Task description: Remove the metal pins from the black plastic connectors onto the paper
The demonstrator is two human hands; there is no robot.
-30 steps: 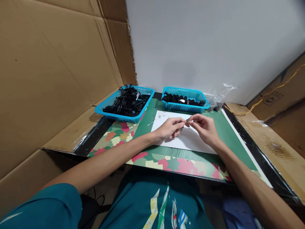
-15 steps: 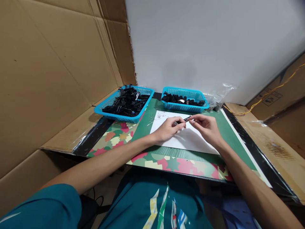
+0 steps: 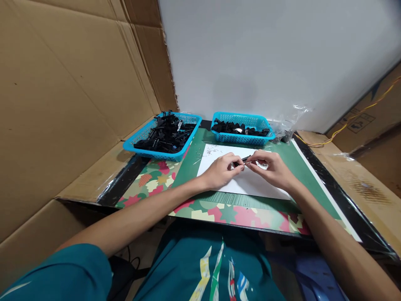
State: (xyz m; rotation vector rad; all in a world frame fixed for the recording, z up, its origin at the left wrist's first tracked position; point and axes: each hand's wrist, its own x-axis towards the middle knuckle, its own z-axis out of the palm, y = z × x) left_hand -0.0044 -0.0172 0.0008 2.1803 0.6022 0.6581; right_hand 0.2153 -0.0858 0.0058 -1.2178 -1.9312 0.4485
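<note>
Over the white sheet [image 3: 250, 186], my left hand [image 3: 223, 170] is closed around a narrow black plastic piece [image 3: 247, 158], mostly covered by the fingers. My right hand [image 3: 272, 167] is pinched at the piece's right end, its fingertips almost meeting the left ones. A thin light line shows at those fingertips, but it is too small to name. Tiny dark metal-looking bits [image 3: 211, 151] lie scattered on the sheet's far left corner.
A blue basket [image 3: 130, 146] heaped with black plastic parts stands at the left. Behind the sheet is a second blue basket [image 3: 272, 134] of black pieces, beside a clear plastic bag [image 3: 285, 133]. Cardboard [image 3: 90, 83] walls the left side; a yellow wire [image 3: 340, 136] runs at right.
My right hand has moved slightly left and its fingers have closed in on the piece beside my left fingertips. My left hand keeps its hold. The view has shifted slightly.
</note>
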